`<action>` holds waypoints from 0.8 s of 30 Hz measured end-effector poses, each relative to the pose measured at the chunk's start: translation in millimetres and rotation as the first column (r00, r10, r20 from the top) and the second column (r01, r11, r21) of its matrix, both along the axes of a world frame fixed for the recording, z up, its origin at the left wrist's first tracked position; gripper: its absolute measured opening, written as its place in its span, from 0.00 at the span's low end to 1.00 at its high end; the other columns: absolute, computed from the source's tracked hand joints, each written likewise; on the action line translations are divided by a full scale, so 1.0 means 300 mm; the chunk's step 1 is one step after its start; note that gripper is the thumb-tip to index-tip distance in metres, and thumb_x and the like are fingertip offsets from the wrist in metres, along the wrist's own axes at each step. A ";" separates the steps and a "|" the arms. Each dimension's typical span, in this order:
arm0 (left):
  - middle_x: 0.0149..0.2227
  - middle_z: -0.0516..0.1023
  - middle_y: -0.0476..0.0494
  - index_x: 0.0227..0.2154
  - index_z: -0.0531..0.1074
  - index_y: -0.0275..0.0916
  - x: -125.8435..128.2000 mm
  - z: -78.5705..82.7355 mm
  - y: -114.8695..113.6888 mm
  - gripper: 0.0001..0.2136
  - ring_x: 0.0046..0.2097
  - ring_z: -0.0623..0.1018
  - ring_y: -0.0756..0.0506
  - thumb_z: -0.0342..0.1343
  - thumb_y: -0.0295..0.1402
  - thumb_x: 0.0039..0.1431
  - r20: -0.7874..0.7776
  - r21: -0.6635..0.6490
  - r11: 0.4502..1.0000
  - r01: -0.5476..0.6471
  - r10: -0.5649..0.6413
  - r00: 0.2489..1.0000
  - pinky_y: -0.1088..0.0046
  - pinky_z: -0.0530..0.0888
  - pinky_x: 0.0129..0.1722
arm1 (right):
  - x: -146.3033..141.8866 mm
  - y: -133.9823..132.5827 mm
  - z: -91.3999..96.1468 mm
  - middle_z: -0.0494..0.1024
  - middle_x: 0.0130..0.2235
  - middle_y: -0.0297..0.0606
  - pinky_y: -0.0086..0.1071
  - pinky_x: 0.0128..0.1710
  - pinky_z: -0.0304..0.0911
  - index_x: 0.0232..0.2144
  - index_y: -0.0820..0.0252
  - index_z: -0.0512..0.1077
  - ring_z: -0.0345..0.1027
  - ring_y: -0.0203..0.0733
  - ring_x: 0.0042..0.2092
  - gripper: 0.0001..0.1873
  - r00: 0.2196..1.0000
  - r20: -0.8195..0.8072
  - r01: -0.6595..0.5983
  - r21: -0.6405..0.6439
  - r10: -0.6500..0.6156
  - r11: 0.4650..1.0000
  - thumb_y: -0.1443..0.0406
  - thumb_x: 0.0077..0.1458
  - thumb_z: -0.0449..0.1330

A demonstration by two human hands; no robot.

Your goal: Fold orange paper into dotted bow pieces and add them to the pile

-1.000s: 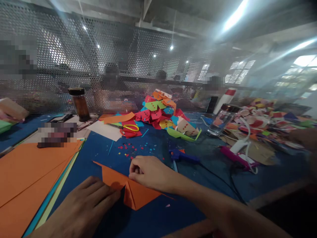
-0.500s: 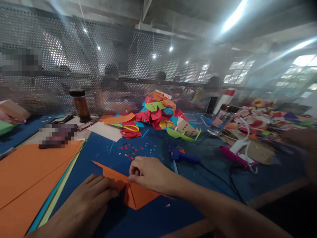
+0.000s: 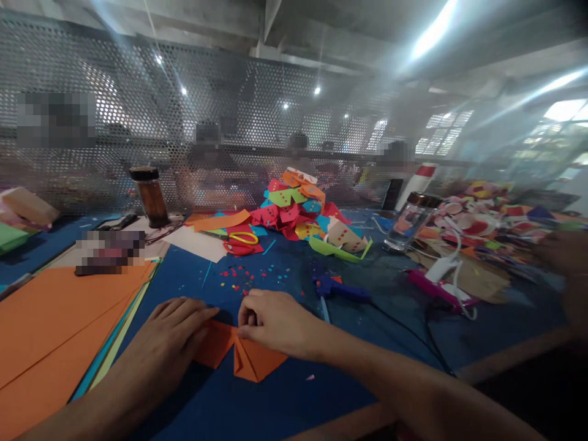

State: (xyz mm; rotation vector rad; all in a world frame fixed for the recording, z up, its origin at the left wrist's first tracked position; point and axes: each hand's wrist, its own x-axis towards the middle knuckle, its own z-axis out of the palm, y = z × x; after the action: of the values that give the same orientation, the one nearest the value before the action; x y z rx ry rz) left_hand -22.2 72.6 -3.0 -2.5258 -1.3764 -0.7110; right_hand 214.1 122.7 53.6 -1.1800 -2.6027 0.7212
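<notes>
Currently, a folded orange paper (image 3: pixel 265 361) is observed at the near middle of the blue table (image 3: pixel 261 410), lying partly beneath two hands. Its left part is covered by the left hand (image 3: pixel 177 331), whose fingers are stretched forward; whether the paper is gripped or merely pressed there cannot be told, as the thumb is not seen. Its far edge, near the middle, is pinched by the curled fingertips of the right hand (image 3: pixel 278 321). The hands are set apart, with paper exposed between them. A notch is noted on the near side.

Handling (judged): the paper is expected to be light, fairly stiff along its folds, yet easily bent or torn elsewhere; little slip is anticipated. Hold is best taken at the layered central fold, the left flap being steadied by flat fingers.

Surroundings: orange sheets (image 3: pixel 68 324) are stacked at left; scissors (image 3: pixel 242 239) and a heap of folded coloured paper pieces (image 3: pixel 294 211) are placed farther off; a blue glue gun (image 3: pixel 344 290) is laid at right.
</notes>
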 end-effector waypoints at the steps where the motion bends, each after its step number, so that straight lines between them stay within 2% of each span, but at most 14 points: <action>1: 0.46 0.82 0.46 0.50 0.73 0.47 0.000 0.000 -0.001 0.14 0.46 0.79 0.40 0.47 0.30 0.67 0.011 -0.030 1.000 0.001 0.000 1.000 0.61 0.74 0.45 | 0.000 0.001 -0.002 0.74 0.34 0.31 0.27 0.31 0.54 0.31 0.59 0.75 0.67 0.34 0.33 0.06 1.000 -0.003 -0.002 -0.001 0.002 1.000 0.62 0.55 0.66; 5: 0.41 0.80 0.47 0.46 0.75 0.49 0.005 0.012 -0.006 0.15 0.43 0.78 0.41 0.48 0.26 0.63 0.072 -0.144 0.990 0.003 0.008 0.997 0.62 0.73 0.41 | 0.002 0.006 -0.009 0.74 0.34 0.31 0.27 0.31 0.54 0.30 0.59 0.75 0.66 0.34 0.33 0.06 1.000 -0.014 -0.012 -0.002 0.012 1.000 0.62 0.55 0.66; 10: 0.36 0.77 0.47 0.36 0.76 0.45 0.016 0.034 -0.010 0.14 0.40 0.77 0.42 0.47 0.23 0.59 0.171 -0.283 0.959 0.030 0.019 0.985 0.64 0.72 0.39 | 0.002 0.008 -0.008 0.75 0.34 0.31 0.27 0.31 0.55 0.30 0.59 0.74 0.67 0.34 0.34 0.06 0.999 -0.034 -0.033 -0.015 0.032 0.999 0.62 0.55 0.66; 17: 0.33 0.76 0.48 0.31 0.73 0.43 0.021 0.045 -0.018 0.11 0.36 0.77 0.44 0.45 0.26 0.60 0.219 -0.359 0.933 -0.010 0.095 0.971 0.66 0.72 0.36 | -0.004 -0.002 0.020 0.78 0.32 0.31 0.28 0.31 0.56 0.33 0.57 0.74 0.69 0.35 0.34 0.06 0.999 -0.036 -0.040 -0.053 0.038 0.998 0.62 0.59 0.63; 24: 0.32 0.79 0.47 0.32 0.73 0.43 0.025 0.055 -0.012 0.10 0.34 0.78 0.44 0.47 0.34 0.63 0.282 -0.462 0.887 -0.031 0.180 0.942 0.67 0.71 0.34 | 0.000 0.009 0.022 0.80 0.38 0.35 0.31 0.37 0.59 0.34 0.58 0.76 0.71 0.40 0.40 0.06 0.998 0.005 -0.058 -0.011 0.058 0.998 0.63 0.61 0.61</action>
State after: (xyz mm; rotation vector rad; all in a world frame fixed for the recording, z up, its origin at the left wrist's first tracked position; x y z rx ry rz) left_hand -14.8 69.1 13.6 -2.7266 -1.9824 -0.8969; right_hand 214.1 125.5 60.1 -1.1145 -2.6510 0.7450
